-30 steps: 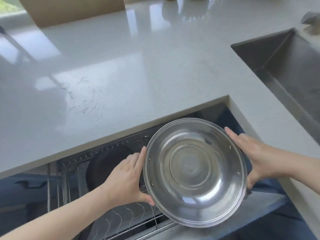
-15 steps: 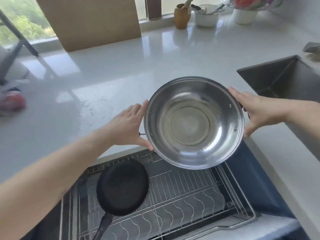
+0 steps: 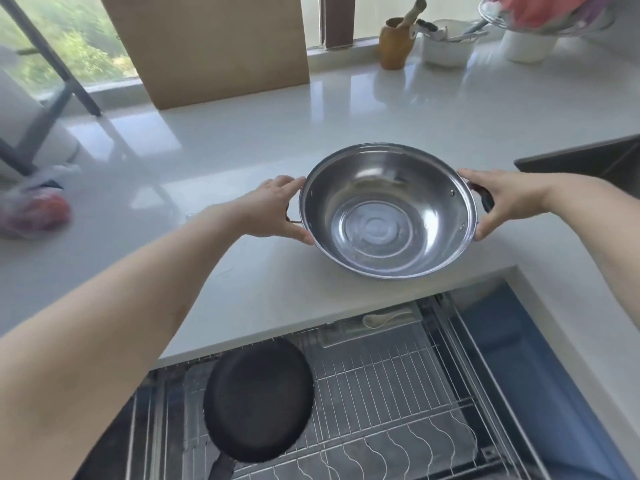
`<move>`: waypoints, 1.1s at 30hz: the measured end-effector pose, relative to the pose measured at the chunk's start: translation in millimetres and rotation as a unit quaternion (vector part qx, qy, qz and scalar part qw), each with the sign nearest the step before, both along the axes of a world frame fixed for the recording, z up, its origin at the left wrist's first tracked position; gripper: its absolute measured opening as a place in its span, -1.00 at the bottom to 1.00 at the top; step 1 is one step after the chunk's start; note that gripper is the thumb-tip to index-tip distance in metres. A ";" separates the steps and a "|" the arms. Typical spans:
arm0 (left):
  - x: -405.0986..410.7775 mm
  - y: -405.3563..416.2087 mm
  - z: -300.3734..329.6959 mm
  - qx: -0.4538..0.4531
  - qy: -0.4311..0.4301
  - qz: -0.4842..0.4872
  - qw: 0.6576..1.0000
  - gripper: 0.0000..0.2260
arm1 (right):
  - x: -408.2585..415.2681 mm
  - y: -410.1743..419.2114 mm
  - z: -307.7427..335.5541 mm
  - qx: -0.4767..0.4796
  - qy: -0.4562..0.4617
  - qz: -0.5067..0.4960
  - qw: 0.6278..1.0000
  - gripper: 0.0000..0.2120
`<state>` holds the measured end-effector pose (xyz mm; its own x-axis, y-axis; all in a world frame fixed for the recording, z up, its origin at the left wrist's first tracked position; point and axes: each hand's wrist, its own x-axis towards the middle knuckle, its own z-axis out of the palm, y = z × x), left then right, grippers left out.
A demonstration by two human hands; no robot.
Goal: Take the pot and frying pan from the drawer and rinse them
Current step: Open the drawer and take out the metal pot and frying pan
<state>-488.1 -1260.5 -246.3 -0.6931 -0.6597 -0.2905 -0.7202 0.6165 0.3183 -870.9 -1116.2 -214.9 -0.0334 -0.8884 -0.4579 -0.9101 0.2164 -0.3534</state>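
Note:
A shiny steel pot with two side handles is over the white countertop, just behind its front edge. My left hand grips its left handle and my right hand grips its dark right handle. I cannot tell whether the pot rests on the counter or hangs just above it. Below, the black frying pan lies in the left part of the open drawer's wire rack, its handle pointing toward me.
The dark sink is at the right edge. A white spoon lies at the drawer's back. A brown board, a wooden jar and white bowls stand by the window. A bag with red contents lies at the left.
Both hands have lifted the pot up out of the drawer and carried it back over the countertop. The frying pan has stayed in the rack.

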 end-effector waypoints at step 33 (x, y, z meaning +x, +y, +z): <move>230.4 303.1 -261.6 0.090 -0.024 0.385 0.918 0.18 | 277.5 133.2 -299.9 0.083 -0.113 0.077 0.987 0.25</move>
<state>-257.7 -957.4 -507.8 -0.0254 -0.8870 -0.4611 -0.9362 -0.1406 0.3220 -593.4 -983.0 -514.8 0.2156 -0.7870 -0.5781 -0.8388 0.1539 -0.5223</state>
